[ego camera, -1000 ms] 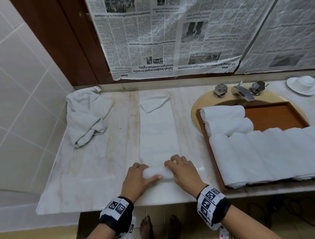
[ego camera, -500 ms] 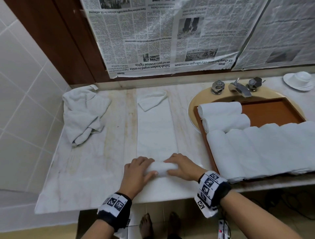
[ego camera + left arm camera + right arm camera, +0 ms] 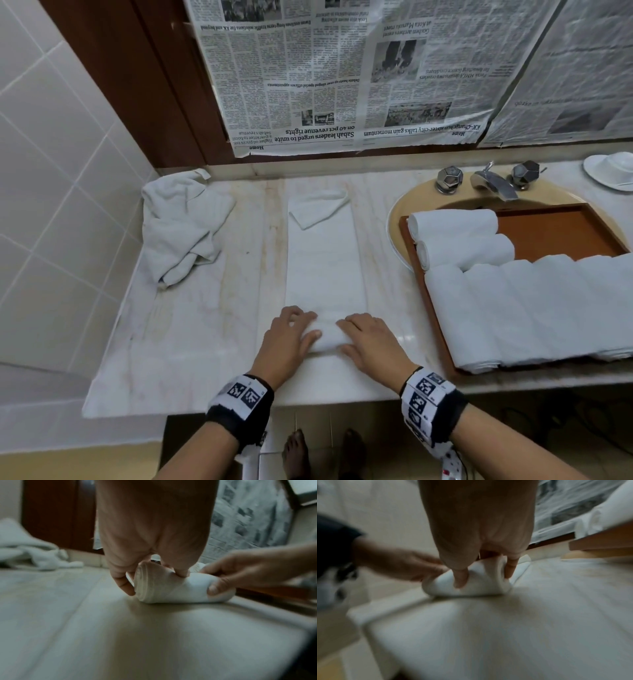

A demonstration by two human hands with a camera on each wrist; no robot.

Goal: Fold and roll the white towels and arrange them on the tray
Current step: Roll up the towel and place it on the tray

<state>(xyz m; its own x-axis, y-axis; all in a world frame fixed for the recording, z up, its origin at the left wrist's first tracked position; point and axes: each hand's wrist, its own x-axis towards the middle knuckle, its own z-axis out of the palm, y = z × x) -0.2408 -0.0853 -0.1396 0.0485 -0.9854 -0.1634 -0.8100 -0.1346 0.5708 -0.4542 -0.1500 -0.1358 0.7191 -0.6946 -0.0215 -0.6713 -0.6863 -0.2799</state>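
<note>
A white towel [image 3: 323,260] lies folded into a long strip on the marble counter, its near end wound into a small roll [image 3: 327,337] [image 3: 178,589] [image 3: 471,582]. My left hand [image 3: 291,337] [image 3: 150,574] grips the roll's left end, thumb on the near side and fingers over the top. My right hand [image 3: 364,339] [image 3: 481,572] grips its right end the same way. The strip's far corner [image 3: 318,209] is folded back. On the right, a brown wooden tray [image 3: 561,229] holds several rolled white towels [image 3: 455,224].
A crumpled white towel [image 3: 186,226] is heaped at the counter's back left by the tiled wall. The tray rests over a sink with a chrome tap [image 3: 493,180]. A white dish [image 3: 611,169] sits at the far right. Newspaper [image 3: 342,75] covers the wall behind.
Both hands have rolled the towel's near end a little farther away from me, and the roll has grown thicker.
</note>
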